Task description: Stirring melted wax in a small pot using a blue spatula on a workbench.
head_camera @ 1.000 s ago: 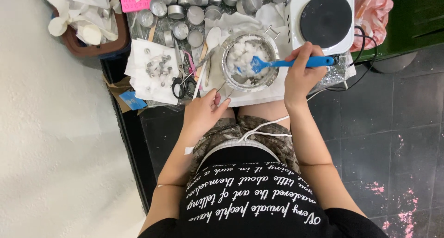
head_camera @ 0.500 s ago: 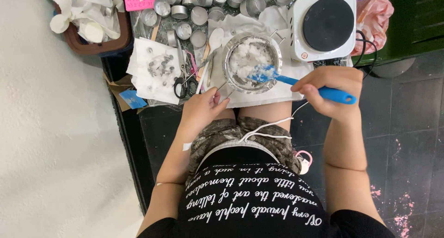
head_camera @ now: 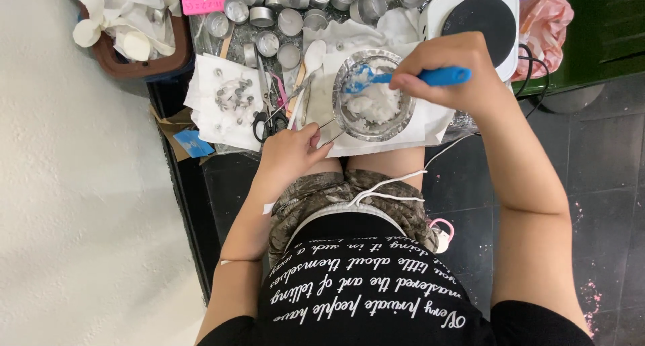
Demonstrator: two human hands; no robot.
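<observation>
Head view: looking straight down at a seated person working at a cluttered bench (head_camera: 201,164).
Right hand (head_camera: 447,70): its grip is clenching around the handle of a blue spatula (head_camera: 410,78), the blade end dipping into the white flakes.
Left hand (head_camera: 290,151): its grip is curling closed near the bench edge, just beside the bowl's thin wire handle; whether it is actually pinching that wire I cannot tell.
Bowl (head_camera: 373,94): a round metal bowl is sitting on white paper in front of the person, holding white waxy lumps.
Step in hand: by my judgement the person is stirring or scraping the white material inside the bowl.
Next move calls for: probably keeping the bowl steady while the spatula is working, since the paper under it looks loose.
Hot plate (head_camera: 478,17): a white unit with a black round top is standing just behind the bowl.
Around: scissors (head_camera: 267,111), small empty metal cups (head_camera: 290,21), a pink bag (head_camera: 545,23).
</observation>
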